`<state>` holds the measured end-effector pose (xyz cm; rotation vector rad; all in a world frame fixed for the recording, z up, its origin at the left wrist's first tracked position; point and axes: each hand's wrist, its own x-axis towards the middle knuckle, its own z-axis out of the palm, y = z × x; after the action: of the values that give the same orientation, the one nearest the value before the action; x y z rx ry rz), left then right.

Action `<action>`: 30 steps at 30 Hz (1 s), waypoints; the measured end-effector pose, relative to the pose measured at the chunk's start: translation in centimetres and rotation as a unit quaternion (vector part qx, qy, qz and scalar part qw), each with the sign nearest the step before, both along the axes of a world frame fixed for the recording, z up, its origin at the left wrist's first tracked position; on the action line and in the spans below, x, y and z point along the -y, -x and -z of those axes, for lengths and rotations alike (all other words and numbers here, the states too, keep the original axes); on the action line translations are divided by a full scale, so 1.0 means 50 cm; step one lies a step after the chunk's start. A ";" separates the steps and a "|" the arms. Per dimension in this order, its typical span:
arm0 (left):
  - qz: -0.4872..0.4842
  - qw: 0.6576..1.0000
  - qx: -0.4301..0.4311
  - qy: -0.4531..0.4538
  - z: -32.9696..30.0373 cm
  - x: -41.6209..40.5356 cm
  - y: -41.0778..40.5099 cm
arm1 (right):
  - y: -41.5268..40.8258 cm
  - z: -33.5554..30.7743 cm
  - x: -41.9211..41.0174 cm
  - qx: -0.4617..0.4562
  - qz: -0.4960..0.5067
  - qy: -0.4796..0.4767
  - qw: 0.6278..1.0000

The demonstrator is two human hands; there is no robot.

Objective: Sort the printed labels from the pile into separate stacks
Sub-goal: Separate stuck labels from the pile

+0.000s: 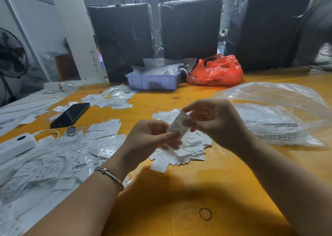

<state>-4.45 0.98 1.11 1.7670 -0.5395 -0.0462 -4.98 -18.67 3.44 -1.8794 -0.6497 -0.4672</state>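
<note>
Both hands are holding one printed label [177, 126] raised above the bench [224, 163]. The left hand [152, 136] is pinching the lower end; the right hand [213, 122] is pinching the upper end. Held taut at both ends and tilted toward the camera, the label is probably being read so its stack can be chosen.

A loose pile of labels [181, 151] is lying directly beneath the hands, within short reach. A wider spread of labels [59, 160], many in clear sleeves, is covering the bench to the left, and a smaller group [111, 99] is lying farther back.

A lavender tray [152, 82] at the rear is holding clear packets. Beside it, a red bag [217, 72] is sitting bunched; its contents cannot be determined. A large clear bag [280, 113] is lying to the right, apparently holding more white material.
</note>
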 end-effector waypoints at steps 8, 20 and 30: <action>-0.010 1.000 -0.024 0.014 0.000 0.002 0.000 | 0.003 0.011 -0.012 0.016 0.035 0.017 0.999; -0.035 0.998 -0.021 0.036 0.003 -0.003 -0.006 | 0.001 0.010 -0.014 -0.017 -0.009 0.106 0.994; -0.265 0.958 0.038 -0.099 0.000 -0.061 -0.042 | -0.076 0.034 0.090 -0.063 0.360 0.215 0.906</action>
<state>-2.33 4.05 1.11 2.0656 -0.1011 0.3552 -1.15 -23.18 1.73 -2.5389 0.0757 -0.6985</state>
